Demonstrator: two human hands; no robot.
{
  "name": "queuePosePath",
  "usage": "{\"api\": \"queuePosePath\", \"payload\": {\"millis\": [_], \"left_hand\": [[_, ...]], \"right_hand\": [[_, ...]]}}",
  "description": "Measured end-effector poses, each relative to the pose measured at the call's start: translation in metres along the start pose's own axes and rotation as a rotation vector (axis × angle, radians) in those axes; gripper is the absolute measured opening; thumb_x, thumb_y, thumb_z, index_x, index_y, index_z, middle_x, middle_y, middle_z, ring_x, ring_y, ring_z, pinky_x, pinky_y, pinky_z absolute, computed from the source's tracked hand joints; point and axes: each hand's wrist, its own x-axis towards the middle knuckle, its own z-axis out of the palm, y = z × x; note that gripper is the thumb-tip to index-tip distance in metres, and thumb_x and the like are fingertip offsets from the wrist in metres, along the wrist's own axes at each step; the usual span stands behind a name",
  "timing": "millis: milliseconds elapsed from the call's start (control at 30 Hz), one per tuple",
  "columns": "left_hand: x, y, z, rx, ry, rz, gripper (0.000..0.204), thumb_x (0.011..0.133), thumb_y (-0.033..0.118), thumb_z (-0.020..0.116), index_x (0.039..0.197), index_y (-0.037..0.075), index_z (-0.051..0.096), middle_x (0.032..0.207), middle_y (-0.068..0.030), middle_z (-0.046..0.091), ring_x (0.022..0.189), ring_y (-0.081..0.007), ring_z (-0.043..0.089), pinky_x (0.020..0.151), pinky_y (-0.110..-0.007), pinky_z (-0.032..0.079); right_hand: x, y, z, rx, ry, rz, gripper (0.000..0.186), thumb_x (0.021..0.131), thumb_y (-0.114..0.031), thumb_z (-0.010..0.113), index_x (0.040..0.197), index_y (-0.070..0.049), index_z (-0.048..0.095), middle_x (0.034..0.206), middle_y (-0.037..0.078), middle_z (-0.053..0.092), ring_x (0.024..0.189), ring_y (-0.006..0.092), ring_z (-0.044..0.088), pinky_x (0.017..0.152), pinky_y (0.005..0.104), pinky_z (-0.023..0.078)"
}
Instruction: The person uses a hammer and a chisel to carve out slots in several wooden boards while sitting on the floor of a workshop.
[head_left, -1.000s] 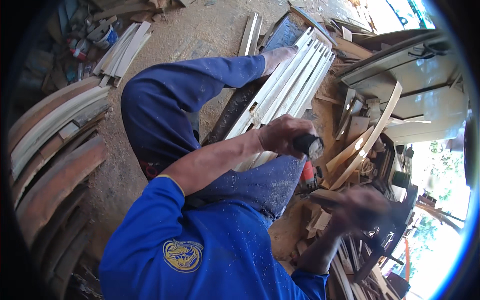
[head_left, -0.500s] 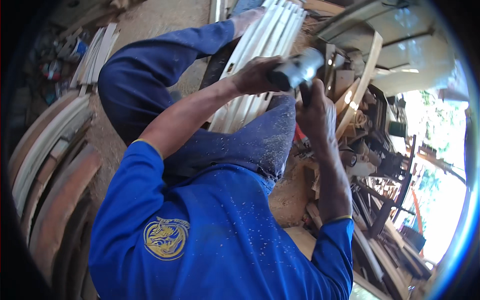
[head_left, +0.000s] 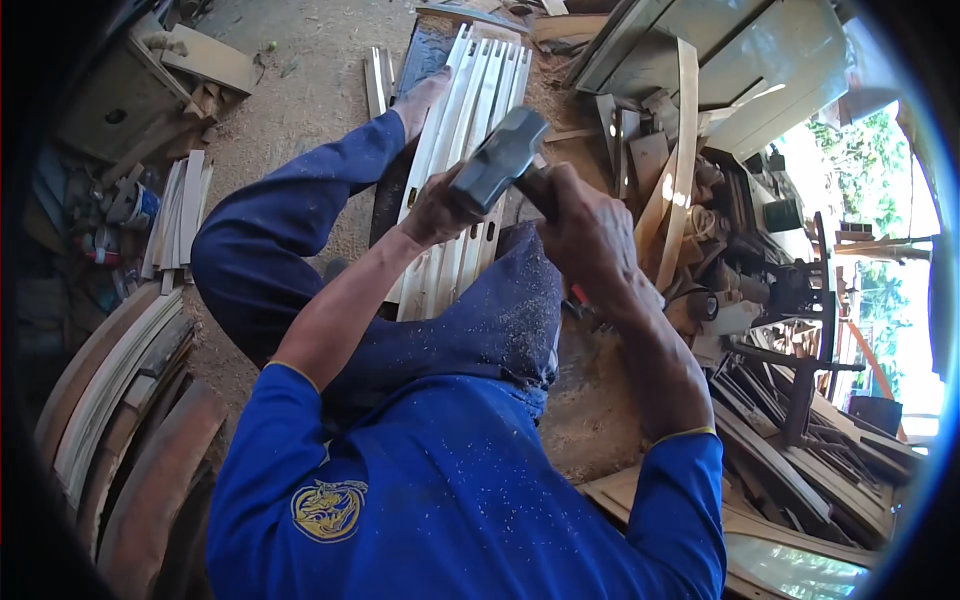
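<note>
A hammer (head_left: 508, 152) with a heavy dark metal head is held up in front of me, its short handle in my right hand (head_left: 592, 222). My left hand (head_left: 440, 208) is closed just behind and below the hammer head, partly covered by it; whatever it grips is hidden. Beneath both hands lie several pale wooden strips (head_left: 488, 75) side by side, with small slots cut in them. My bare left foot (head_left: 424, 98) rests against the strips' left edge, and my right thigh (head_left: 500, 300) lies across their near end.
Curved wooden pieces (head_left: 150, 480) are stacked at the left. Scrap wood and machine parts (head_left: 735, 290) crowd the right side, with a long thin board (head_left: 684, 150) leaning there. Large panels (head_left: 740, 70) stand at the back right. Sawdust covers the floor (head_left: 300, 60).
The hammer, blurred before, now shows sharply, with its head turned and nearer my left hand's front. My view has shifted, showing more floor beyond the strips. Both hands stay closed.
</note>
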Motion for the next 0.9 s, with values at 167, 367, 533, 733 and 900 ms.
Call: {"api": "queuePosePath", "payload": {"millis": [167,367,533,733,900], "left_hand": [[-0.009,0.017,-0.003,-0.254,0.006,-0.111,0.040,0.081,0.015,0.079,0.111,0.004,0.055,0.085,-0.0083,0.067,0.072,-0.0206,0.069,0.063,-0.035,0.057],[-0.049,0.028,0.003,-0.111,-0.035,-0.124,0.043,0.077,0.009,0.079,0.114,0.004,0.058,0.086,-0.0096,0.069,0.076,-0.0234,0.071,0.066,-0.035,0.057],[-0.057,0.051,0.011,-0.227,0.061,-0.229,0.037,0.072,0.012,0.083,0.102,0.007,0.062,0.091,-0.0110,0.069,0.081,-0.0287,0.071,0.070,-0.038,0.057],[0.069,-0.042,0.005,-0.086,0.211,-0.730,0.028,0.085,0.025,0.071,0.099,0.003,0.061,0.067,-0.0030,0.062,0.049,-0.0123,0.059,0.046,-0.029,0.050],[0.090,-0.076,0.016,-0.224,0.069,-0.917,0.022,0.087,0.021,0.069,0.089,0.002,0.058,0.062,-0.0042,0.058,0.043,-0.0123,0.054,0.040,-0.029,0.046]], "right_hand": [[-0.005,-0.015,-0.019,0.388,0.372,0.006,0.031,0.078,-0.004,0.069,0.100,-0.007,0.048,0.074,0.016,0.062,0.064,0.0372,0.066,0.059,0.0492,0.051],[-0.022,0.006,0.031,0.220,0.036,-0.015,0.024,0.079,-0.009,0.066,0.096,-0.006,0.049,0.078,0.019,0.064,0.066,0.0408,0.065,0.059,0.0498,0.050],[-0.026,0.031,0.031,0.533,0.103,0.201,0.029,0.078,-0.007,0.065,0.103,-0.004,0.051,0.073,0.021,0.062,0.067,0.0429,0.064,0.061,0.0484,0.050],[-0.053,0.062,0.064,0.634,-0.039,0.529,0.027,0.078,-0.007,0.064,0.103,0.000,0.055,0.072,0.021,0.062,0.065,0.0350,0.066,0.061,0.0409,0.050],[-0.105,0.082,0.106,0.840,-0.135,0.830,0.022,0.076,-0.007,0.064,0.096,-0.001,0.054,0.066,0.011,0.057,0.056,0.0221,0.061,0.053,0.0365,0.048]]}}
